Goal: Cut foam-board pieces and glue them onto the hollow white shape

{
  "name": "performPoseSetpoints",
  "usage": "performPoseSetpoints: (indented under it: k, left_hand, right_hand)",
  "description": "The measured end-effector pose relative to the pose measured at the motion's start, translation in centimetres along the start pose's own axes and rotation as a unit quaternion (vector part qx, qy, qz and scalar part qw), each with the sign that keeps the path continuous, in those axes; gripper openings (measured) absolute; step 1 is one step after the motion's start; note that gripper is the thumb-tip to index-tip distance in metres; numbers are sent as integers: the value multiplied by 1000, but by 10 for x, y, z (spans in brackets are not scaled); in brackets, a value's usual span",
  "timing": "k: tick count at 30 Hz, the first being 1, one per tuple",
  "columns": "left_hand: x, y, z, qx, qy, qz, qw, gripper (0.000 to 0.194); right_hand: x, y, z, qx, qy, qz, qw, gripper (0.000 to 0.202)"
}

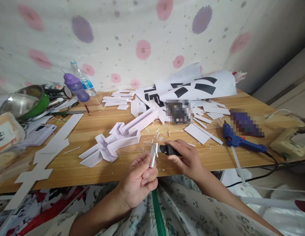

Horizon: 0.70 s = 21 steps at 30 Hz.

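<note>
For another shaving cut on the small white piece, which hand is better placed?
Right, I'd judge: the right hand already grips the black cutter, its front end at the white piece, while the left hand is occupied pinching that piece.

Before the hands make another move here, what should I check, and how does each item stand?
1. Left hand holding the white strip: ok.
2. Right hand gripping the black cutter: ok.
3. Left hand apart from the cutter: ok, though close.
4. Wooden table free of shavings near the hands: not ok, several lie scattered.
5. Blue glue gun apart from both hands: ok.
6. Glue gun cool: cannot tell.
</note>
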State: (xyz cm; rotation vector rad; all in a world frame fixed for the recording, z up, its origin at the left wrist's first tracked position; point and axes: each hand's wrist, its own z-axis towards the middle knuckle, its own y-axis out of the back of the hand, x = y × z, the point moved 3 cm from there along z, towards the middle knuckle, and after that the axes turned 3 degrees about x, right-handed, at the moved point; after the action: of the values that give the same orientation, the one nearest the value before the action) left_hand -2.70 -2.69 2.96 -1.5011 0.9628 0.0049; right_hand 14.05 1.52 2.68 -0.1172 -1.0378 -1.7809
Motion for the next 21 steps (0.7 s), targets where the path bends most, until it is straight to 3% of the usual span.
performPoseSetpoints:
  k: [5,13,21]
  left_hand:
    - [3,0,-2,-21,-1,22,1000,35]
    - [-2,-5,2,-74,-52,35,995,40]
    - [-1,-9,-3,-39,-39,29,998,38]
  right_hand:
    - [-7,13,2,-34,-62,-18,997,29]
    - [20,-3,-7,37,36,-1,999,35]
    - [20,-2,-5,26,40,19,999,35]
